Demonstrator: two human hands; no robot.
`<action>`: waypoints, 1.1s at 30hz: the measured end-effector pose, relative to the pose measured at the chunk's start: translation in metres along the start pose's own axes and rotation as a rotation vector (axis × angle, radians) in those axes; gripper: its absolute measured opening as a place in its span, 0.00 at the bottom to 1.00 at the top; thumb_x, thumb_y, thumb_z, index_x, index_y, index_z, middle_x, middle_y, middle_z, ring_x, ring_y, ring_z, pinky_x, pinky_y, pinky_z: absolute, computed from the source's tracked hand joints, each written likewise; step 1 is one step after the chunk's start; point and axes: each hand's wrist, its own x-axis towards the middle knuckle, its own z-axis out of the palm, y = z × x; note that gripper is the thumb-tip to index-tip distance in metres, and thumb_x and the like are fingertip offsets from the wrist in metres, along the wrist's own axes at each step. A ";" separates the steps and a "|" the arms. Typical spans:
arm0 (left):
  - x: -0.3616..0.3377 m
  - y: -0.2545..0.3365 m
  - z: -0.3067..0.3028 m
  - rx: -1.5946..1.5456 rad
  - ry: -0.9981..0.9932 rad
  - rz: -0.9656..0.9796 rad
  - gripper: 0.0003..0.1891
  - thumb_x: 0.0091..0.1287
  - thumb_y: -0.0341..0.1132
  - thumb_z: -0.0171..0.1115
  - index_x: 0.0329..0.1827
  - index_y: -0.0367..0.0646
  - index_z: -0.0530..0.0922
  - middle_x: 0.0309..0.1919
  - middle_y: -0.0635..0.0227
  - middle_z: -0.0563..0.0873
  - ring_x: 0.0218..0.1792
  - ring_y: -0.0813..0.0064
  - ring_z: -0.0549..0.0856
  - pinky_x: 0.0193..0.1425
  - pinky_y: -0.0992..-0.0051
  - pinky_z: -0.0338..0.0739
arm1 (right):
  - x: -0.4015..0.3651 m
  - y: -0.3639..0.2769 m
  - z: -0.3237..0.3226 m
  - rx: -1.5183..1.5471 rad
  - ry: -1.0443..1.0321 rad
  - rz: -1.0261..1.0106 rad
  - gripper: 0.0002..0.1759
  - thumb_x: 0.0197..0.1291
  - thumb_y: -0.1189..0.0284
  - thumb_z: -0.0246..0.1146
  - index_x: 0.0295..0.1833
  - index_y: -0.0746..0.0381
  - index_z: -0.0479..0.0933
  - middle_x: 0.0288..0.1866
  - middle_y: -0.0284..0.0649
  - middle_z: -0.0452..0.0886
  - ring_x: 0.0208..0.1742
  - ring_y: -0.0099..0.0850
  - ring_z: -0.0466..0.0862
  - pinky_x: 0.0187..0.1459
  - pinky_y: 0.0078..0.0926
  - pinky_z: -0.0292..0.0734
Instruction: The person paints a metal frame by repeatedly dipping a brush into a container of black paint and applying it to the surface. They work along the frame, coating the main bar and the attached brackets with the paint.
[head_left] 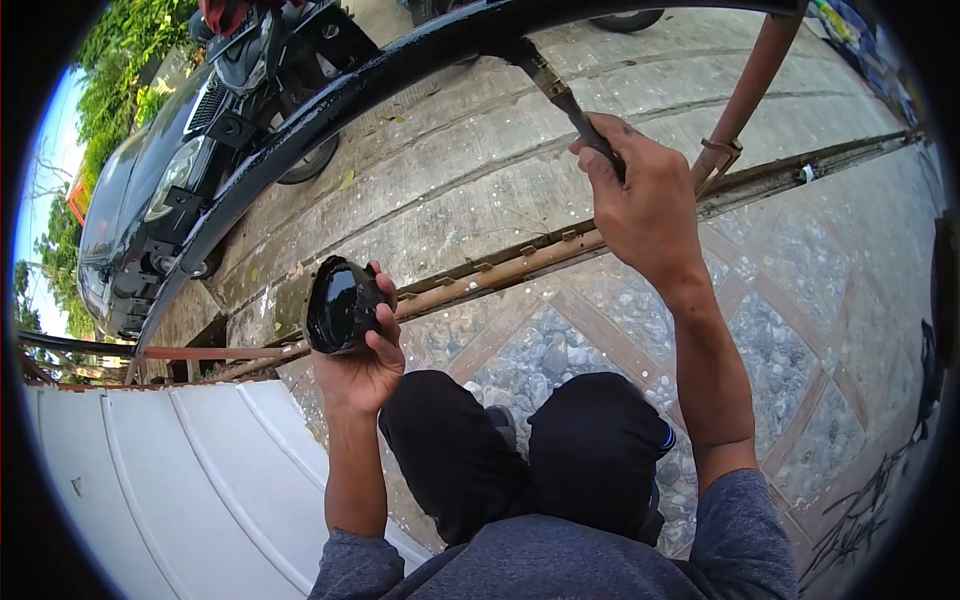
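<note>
My right hand (645,195) is closed round the dark handle of a paintbrush (560,95). The black-coated bristles touch the underside of a long black metal bar (400,62) that curves across the top of the view. Lower down at the left, my left hand (368,360) wraps round a small container of black paint (343,305), its opening tilted toward me. The paint inside is glossy, and dark smears cover the rim and some fingertips. Part of the container's side is hidden by my fingers.
A reddish-brown post (755,85) rises at the upper right. A floor rail (500,275) runs between the concrete driveway (450,190) and the stone-patterned tiles (540,350). White ribbed panel (180,480) lies lower left. Beyond the bar stand a dark car (150,200) and a motorcycle (245,60).
</note>
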 end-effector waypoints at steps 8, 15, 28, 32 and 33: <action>0.003 0.003 0.004 0.005 -0.041 -0.024 0.32 0.71 0.45 0.60 0.74 0.43 0.63 0.66 0.52 0.75 0.58 0.46 0.83 0.55 0.59 0.88 | -0.010 -0.023 0.018 0.021 -0.038 -0.178 0.12 0.64 0.77 0.60 0.53 0.67 0.78 0.30 0.48 0.82 0.29 0.41 0.85 0.33 0.34 0.75; 0.008 0.016 0.006 0.001 -0.058 -0.020 0.32 0.71 0.45 0.60 0.74 0.41 0.63 0.65 0.50 0.76 0.58 0.44 0.83 0.55 0.59 0.88 | -0.023 0.005 -0.003 0.181 0.168 0.192 0.10 0.62 0.80 0.59 0.48 0.69 0.77 0.28 0.51 0.82 0.31 0.47 0.87 0.34 0.39 0.77; -0.024 0.065 0.004 0.069 -0.026 0.003 0.31 0.71 0.43 0.59 0.74 0.43 0.64 0.66 0.52 0.75 0.58 0.48 0.83 0.55 0.60 0.88 | -0.042 -0.081 0.110 -0.005 -0.180 -0.148 0.13 0.64 0.78 0.57 0.54 0.64 0.69 0.28 0.54 0.80 0.33 0.58 0.82 0.35 0.52 0.74; -0.032 0.079 0.002 0.071 -0.030 0.012 0.32 0.71 0.44 0.60 0.75 0.42 0.63 0.66 0.50 0.75 0.59 0.46 0.83 0.55 0.60 0.88 | -0.010 -0.053 0.065 -0.028 -0.017 -0.048 0.12 0.66 0.78 0.60 0.54 0.65 0.75 0.36 0.48 0.87 0.31 0.42 0.86 0.34 0.35 0.77; -0.033 0.081 0.000 0.073 -0.036 0.017 0.33 0.71 0.46 0.60 0.75 0.41 0.62 0.66 0.50 0.75 0.59 0.46 0.83 0.56 0.59 0.88 | -0.008 -0.046 0.050 -0.084 -0.004 0.043 0.13 0.67 0.78 0.59 0.56 0.66 0.74 0.41 0.47 0.89 0.36 0.35 0.89 0.37 0.31 0.80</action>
